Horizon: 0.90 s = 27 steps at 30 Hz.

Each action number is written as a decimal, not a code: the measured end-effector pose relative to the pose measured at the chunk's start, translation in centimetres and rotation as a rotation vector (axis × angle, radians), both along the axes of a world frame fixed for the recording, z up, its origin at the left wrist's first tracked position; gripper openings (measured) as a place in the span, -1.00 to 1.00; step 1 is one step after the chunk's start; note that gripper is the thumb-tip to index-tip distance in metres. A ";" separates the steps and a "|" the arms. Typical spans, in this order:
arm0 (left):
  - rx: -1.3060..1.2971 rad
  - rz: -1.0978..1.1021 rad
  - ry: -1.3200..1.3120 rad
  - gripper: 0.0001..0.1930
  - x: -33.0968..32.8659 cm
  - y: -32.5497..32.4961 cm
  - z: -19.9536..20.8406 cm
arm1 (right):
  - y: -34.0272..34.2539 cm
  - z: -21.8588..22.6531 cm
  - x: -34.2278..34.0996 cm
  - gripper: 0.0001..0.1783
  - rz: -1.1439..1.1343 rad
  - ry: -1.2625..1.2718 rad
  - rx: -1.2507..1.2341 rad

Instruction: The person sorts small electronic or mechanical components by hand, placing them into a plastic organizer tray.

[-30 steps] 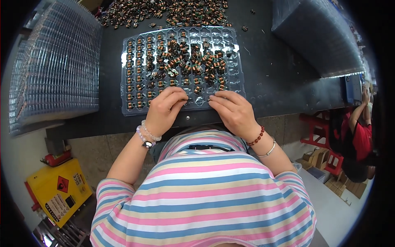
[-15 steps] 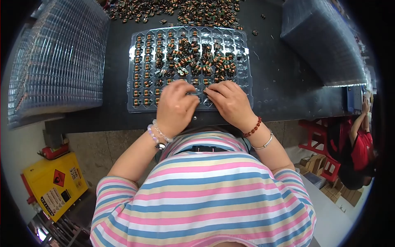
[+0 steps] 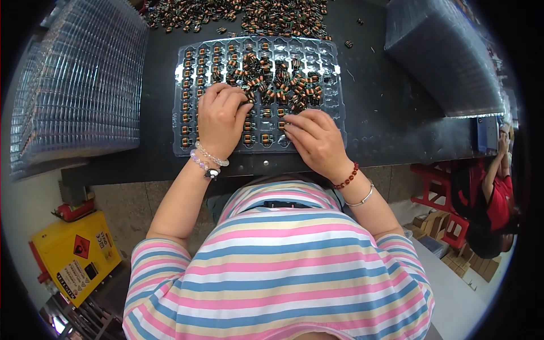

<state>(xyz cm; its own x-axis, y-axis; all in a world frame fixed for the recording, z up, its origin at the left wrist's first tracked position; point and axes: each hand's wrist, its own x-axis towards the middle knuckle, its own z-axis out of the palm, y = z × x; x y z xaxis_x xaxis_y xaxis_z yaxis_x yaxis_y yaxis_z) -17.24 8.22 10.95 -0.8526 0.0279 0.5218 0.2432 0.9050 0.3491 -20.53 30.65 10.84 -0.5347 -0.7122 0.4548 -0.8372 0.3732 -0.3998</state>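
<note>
A clear plastic tray (image 3: pixel 341 122) with rows of pockets lies on the black table. Small copper-wound coils (image 3: pixel 186 105) with dark cores sit in its left columns and near rows. Over the tray's middle lies a loose heap of the same coils (image 3: pixel 283 89). My left hand (image 3: pixel 220 120) reaches to the near-left edge of this heap, its fingers pinched round a coil that they mostly hide. My right hand (image 3: pixel 318 139) is at a near-row pocket, thumb and fingertips closed on a copper coil (image 3: pixel 281 126).
A large pile of coils (image 3: pixel 277 17) spreads along the table's far side. Tall stacks of clear trays stand at left (image 3: pixel 79 85) and right (image 3: pixel 433 56). A yellow cabinet (image 3: pixel 76 258) is at lower left. Another person in red (image 3: pixel 498 204) is at far right, near a red stool (image 3: pixel 436 190).
My left hand has moved away from the right one, up and left to the heap's edge, uncovering filled near-row pockets. My right hand stays almost in place.
</note>
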 end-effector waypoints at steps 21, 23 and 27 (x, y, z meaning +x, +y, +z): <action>-0.054 0.120 -0.120 -0.84 0.0 0.8 -0.3 | 0.7 -0.6 -1.6 -0.74 -0.159 0.043 0.004; -0.050 0.103 -0.134 -0.86 0.0 0.8 -0.4 | 0.8 -0.4 -1.4 -0.72 -0.175 -0.001 -0.071; 0.009 0.076 -0.136 -0.88 0.0 0.4 -0.7 | 1.6 0.2 -1.1 -0.71 -0.221 -0.092 -0.224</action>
